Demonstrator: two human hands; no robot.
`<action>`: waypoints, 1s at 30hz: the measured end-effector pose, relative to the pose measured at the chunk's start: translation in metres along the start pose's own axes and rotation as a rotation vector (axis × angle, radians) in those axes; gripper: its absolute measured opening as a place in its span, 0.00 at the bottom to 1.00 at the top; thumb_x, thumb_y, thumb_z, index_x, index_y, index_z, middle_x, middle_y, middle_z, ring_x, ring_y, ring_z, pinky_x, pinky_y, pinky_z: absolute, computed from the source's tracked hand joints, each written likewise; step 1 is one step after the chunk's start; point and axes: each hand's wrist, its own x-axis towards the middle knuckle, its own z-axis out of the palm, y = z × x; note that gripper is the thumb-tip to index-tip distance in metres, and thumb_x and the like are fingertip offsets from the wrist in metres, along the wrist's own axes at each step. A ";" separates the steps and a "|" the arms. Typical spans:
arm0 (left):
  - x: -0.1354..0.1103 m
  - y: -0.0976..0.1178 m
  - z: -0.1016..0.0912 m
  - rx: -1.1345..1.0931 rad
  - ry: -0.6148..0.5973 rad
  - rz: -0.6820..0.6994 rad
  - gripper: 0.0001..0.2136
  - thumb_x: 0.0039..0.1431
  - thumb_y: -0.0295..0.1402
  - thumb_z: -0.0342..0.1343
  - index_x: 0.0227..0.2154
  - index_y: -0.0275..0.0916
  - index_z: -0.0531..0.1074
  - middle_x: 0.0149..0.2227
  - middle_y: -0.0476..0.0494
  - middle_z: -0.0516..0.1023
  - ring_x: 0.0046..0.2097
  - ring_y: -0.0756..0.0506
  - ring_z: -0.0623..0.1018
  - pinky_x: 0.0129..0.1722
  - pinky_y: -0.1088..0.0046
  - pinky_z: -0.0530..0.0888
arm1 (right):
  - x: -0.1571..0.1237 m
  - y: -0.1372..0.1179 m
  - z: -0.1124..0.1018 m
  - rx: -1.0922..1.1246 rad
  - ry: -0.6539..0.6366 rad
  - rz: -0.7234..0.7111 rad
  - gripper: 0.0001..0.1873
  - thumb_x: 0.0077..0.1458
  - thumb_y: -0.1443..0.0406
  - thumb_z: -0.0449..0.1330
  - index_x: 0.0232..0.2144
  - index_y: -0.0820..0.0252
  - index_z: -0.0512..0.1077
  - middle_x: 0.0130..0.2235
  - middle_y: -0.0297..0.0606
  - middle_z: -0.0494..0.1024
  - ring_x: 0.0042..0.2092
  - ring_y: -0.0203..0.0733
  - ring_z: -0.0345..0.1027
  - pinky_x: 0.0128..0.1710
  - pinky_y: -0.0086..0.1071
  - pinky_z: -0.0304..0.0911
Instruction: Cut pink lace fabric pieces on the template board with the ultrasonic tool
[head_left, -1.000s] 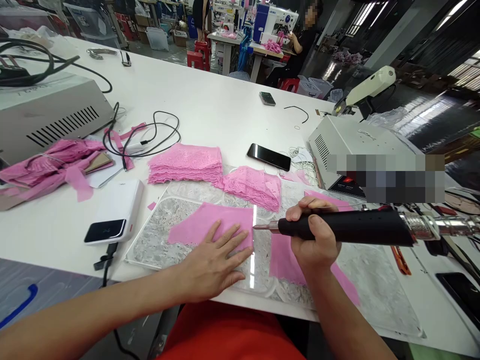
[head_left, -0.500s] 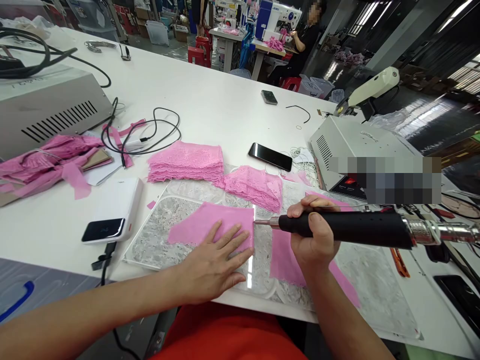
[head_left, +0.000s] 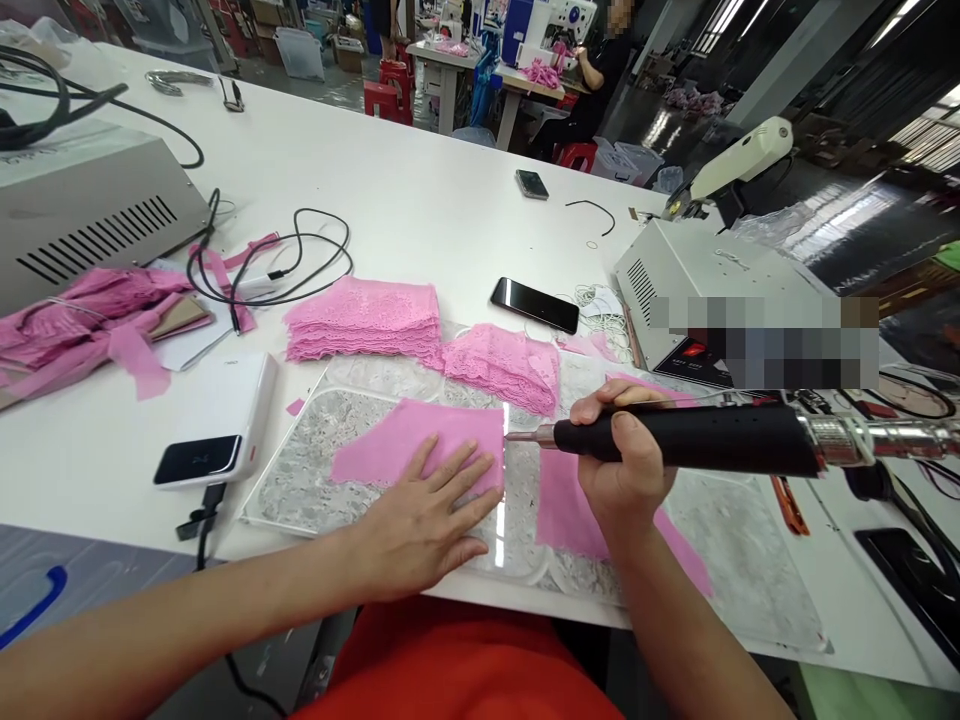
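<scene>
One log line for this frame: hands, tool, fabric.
left hand: flat on pink fabric piece | right hand: grips black cutting tool | tip at fabric edge

Items we see on the white surface (head_left: 420, 190)

We note two phones (head_left: 535, 305) (head_left: 532, 184), a power bank (head_left: 214, 425), black cables (head_left: 289, 270), stacked lace (head_left: 364, 318), and two metal units (head_left: 82, 215) (head_left: 705, 290).

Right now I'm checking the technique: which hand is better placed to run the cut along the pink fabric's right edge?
The right hand: it already grips the black cutting tool, tip at that edge. The left hand lies flat, pinning the pink fabric piece.
</scene>
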 end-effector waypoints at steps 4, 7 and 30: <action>0.000 0.001 0.001 0.014 -0.005 0.004 0.21 0.69 0.44 0.44 0.60 0.42 0.63 0.64 0.36 0.62 0.66 0.34 0.59 0.63 0.44 0.52 | -0.002 -0.005 -0.004 0.052 -0.020 0.010 0.05 0.44 0.67 0.58 0.28 0.58 0.68 0.31 0.31 0.69 0.25 0.32 0.65 0.26 0.32 0.64; -0.001 0.001 0.000 0.017 -0.003 0.002 0.22 0.69 0.45 0.43 0.61 0.42 0.62 0.64 0.36 0.62 0.66 0.34 0.59 0.64 0.44 0.52 | -0.005 -0.007 -0.005 0.059 -0.058 0.024 0.05 0.44 0.66 0.58 0.28 0.58 0.69 0.30 0.31 0.69 0.24 0.31 0.64 0.24 0.31 0.64; -0.001 0.003 -0.002 -0.006 0.002 -0.003 0.23 0.68 0.45 0.46 0.61 0.42 0.61 0.64 0.36 0.62 0.66 0.34 0.60 0.64 0.43 0.52 | -0.007 -0.011 -0.002 0.024 -0.079 0.049 0.05 0.45 0.66 0.58 0.29 0.58 0.69 0.31 0.31 0.69 0.26 0.32 0.65 0.26 0.32 0.65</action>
